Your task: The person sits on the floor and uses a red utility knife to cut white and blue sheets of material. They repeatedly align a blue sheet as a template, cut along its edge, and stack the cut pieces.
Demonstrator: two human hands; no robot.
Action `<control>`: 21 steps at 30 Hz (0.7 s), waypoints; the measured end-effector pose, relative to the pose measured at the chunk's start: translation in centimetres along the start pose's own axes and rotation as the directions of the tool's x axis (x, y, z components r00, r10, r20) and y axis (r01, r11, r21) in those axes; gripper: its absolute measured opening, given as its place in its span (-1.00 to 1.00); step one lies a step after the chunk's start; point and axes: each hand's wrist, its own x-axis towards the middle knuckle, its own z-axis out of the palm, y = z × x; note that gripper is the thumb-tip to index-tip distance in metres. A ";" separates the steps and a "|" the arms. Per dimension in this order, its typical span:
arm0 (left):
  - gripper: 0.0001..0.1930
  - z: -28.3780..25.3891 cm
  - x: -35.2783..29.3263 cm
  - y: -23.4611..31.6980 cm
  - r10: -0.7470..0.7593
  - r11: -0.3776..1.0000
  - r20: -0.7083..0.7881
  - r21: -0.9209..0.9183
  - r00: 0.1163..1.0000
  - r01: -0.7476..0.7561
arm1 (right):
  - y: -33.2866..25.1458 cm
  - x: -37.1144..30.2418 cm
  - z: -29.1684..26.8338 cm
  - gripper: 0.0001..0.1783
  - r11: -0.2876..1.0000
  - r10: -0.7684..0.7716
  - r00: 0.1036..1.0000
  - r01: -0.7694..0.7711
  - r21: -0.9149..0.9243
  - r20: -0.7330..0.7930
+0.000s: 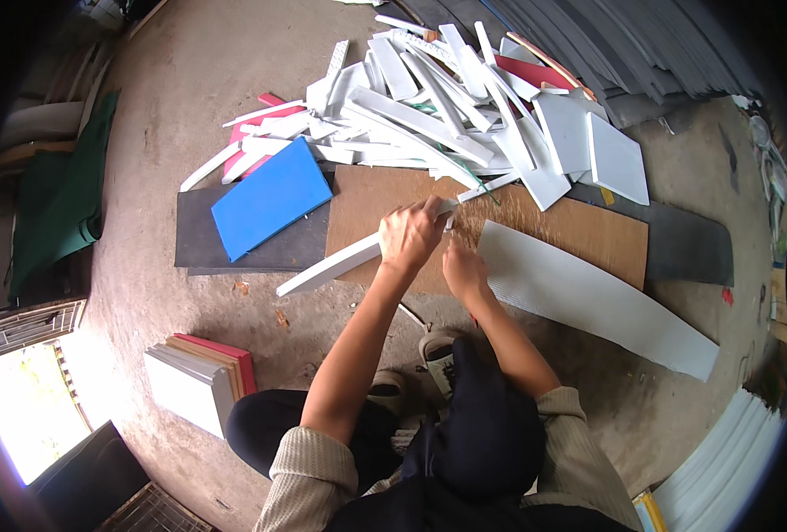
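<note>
My left hand (411,232) is closed around a long white foam strip (329,269), whose one end reaches down and left over the floor. The strip's other end shows past my fingers, above the brown board (579,229). My right hand (466,268) is closed just to the right and nearer to me. A small pale tip sticks up from its fist close to the strip's end; what it belongs to is hidden. Beside my right hand, a long white foam sheet (579,288) lies partly on the board and partly over the floor.
A heap of white foam offcuts (429,115) spreads beyond the board. A blue foam sheet (274,199) lies on a dark mat (200,232) at the left. A stack of foam pieces (194,377) stands near my left knee. Dark sheets (606,40) are piled at the far right.
</note>
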 end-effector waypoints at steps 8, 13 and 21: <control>-0.80 0.4 -0.6 0.9 0.008 1.000 -0.021 0.008 1.000 -0.007 | 1.3 -2.1 1.2 -0.67 0.998 -0.002 1.000 0.001 -0.067 -0.003; -0.78 -0.3 -0.3 0.5 -0.014 1.000 0.003 0.002 1.000 0.014 | 0.5 -1.9 -1.2 -0.70 0.998 -0.007 1.000 0.006 -0.058 -0.022; -0.65 -7.8 0.0 -3.3 -0.127 0.978 -0.155 -0.182 0.980 0.098 | -1.1 -3.1 -10.9 -0.60 0.907 0.056 0.996 -0.021 0.421 -0.070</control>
